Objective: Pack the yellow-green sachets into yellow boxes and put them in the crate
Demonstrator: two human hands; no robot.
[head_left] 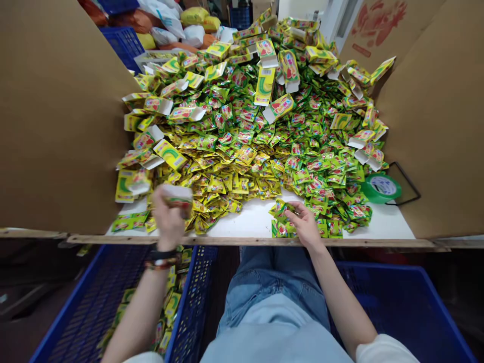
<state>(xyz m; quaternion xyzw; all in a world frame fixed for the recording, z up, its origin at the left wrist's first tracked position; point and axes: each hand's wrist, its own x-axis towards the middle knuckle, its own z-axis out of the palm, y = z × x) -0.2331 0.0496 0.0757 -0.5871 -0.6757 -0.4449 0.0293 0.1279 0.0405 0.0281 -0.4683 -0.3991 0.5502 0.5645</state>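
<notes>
My left hand [168, 218], blurred by motion, is wrapped round a small carton [180, 197] near the table's front edge, its pale open end upward. My right hand [302, 221] pinches a green sachet [280, 209] over a few sachets lying at the front edge. Behind both hands rises a big heap of small sachets [245, 136], yellow at the front left and green at the right. Several small yellow-green cartons lie on the heap, among them one upright yellow carton [264, 86] in the middle and one yellow carton [170, 154] at the left.
Cardboard walls flank the white table [249, 222] at left [56, 121] and right [434, 131]. A green tape roll [381, 187] lies at the right. Below are a blue basket [83, 297] with filled cartons and a blue bin [404, 302]. Sacks [194, 35] are piled behind.
</notes>
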